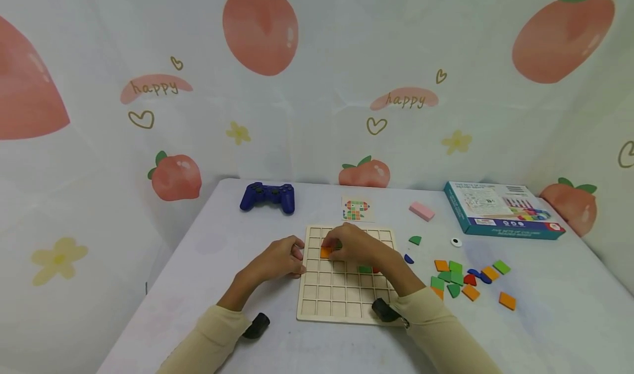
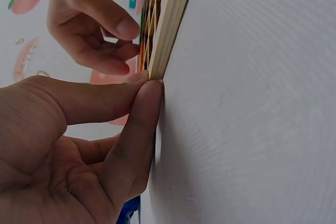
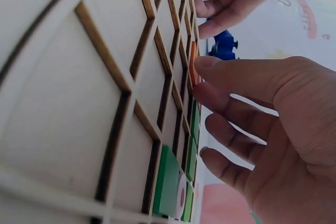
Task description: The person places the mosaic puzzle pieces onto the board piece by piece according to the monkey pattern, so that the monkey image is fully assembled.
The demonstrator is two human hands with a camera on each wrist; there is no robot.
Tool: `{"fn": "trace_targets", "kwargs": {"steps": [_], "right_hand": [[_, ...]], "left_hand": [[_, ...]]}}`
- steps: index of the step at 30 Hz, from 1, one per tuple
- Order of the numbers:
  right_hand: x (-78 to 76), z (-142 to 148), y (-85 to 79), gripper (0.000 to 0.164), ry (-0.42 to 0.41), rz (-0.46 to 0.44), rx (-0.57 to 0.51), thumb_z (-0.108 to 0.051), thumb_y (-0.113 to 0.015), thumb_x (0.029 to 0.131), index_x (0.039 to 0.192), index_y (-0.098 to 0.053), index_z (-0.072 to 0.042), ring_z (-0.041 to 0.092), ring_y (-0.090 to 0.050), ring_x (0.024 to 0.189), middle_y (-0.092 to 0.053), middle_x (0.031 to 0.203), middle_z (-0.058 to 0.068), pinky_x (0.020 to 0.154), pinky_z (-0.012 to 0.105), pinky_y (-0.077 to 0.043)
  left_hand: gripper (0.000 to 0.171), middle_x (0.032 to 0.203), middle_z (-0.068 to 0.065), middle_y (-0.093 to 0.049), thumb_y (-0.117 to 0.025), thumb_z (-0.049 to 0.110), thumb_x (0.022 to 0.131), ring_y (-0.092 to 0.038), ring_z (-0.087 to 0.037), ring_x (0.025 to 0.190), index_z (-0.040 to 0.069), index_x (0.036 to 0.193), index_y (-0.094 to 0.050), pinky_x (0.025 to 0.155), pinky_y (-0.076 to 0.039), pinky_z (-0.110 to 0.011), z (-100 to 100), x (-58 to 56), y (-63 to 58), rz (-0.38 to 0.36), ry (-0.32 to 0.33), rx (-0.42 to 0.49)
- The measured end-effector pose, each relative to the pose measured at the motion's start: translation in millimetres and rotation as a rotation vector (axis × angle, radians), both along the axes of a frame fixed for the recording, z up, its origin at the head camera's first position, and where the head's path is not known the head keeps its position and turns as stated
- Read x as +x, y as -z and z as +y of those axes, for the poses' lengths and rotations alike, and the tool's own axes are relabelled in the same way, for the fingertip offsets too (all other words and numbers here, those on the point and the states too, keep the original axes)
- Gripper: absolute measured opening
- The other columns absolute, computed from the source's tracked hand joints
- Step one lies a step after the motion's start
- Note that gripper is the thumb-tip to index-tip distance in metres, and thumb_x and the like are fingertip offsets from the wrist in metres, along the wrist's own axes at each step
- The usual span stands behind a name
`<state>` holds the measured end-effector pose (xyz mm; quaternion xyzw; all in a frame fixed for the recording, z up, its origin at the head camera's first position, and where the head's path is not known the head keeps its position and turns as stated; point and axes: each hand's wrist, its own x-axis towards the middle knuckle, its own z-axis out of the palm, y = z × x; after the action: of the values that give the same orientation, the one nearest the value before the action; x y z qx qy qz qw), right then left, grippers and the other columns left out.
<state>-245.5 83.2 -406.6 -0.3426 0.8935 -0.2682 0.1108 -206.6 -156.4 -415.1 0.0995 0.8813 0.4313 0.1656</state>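
A square wooden grid board (image 1: 317, 292) lies on the table with small coloured tiles in some of its cells. My left hand (image 1: 281, 258) is at the board's left edge; in the left wrist view its thumb and index finger pinch that edge. My right hand (image 1: 354, 244) reaches over the board's upper left part. Its thumb and index fingertips pinch an orange square tile (image 1: 325, 252) at a cell, also visible as orange (image 3: 193, 56) in the right wrist view. Green tiles (image 3: 167, 182) sit farther along the grid, partly hidden in the head view by the right hand and forearm.
Loose orange, green, blue and red pieces (image 1: 470, 292) lie right of the board. Behind it is a pattern card (image 1: 358, 209); a pink block (image 1: 421, 211) and a box (image 1: 505, 209) stand back right. A blue game controller (image 1: 268, 196) lies back left.
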Motion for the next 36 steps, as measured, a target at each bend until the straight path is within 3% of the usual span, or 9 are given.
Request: {"fn": "trace_targets", "kwargs": {"steps": [14, 26, 36], "right_hand": [[11.3, 42.7, -3.1, 0.023, 0.095, -0.039, -0.073, -0.017, -0.078, 0.097, 0.119, -0.077, -0.012, 0.015, -0.061, 0.102, -0.071, 0.107, -0.006, 0.092, 0.038, -0.054], [16.5, 89.9, -3.5, 0.025, 0.213, -0.052, -0.060, -0.016, -0.079, 0.093, 0.117, -0.077, -0.008, 0.020, -0.059, 0.098, -0.070, 0.099, -0.003, 0.084, 0.036, -0.051], [17.8, 123.2, -3.8, 0.030, 0.307, -0.099, -0.013, -0.016, -0.078, 0.092, 0.122, -0.075, -0.010, 0.023, -0.058, 0.101, -0.070, 0.104, 0.000, 0.079, 0.035, -0.052]], "left_hand": [[0.051, 0.101, -0.007, -0.064, -0.081, 0.001, 0.085, -0.062, -0.017, 0.084, -0.005, 0.131, -0.060, 0.075, -0.056, -0.029, 3.4, 1.0, 1.0, -0.011, -0.023, -0.001], [0.050, 0.102, -0.007, -0.065, -0.082, 0.002, 0.086, -0.062, -0.018, 0.086, -0.004, 0.131, -0.061, 0.076, -0.056, -0.030, 3.3, 0.1, 2.4, -0.009, -0.030, -0.027], [0.051, 0.101, -0.007, -0.065, -0.081, 0.002, 0.085, -0.063, -0.017, 0.085, -0.005, 0.131, -0.061, 0.076, -0.056, -0.029, 3.4, -0.3, 2.6, 0.002, -0.023, -0.023]]}}
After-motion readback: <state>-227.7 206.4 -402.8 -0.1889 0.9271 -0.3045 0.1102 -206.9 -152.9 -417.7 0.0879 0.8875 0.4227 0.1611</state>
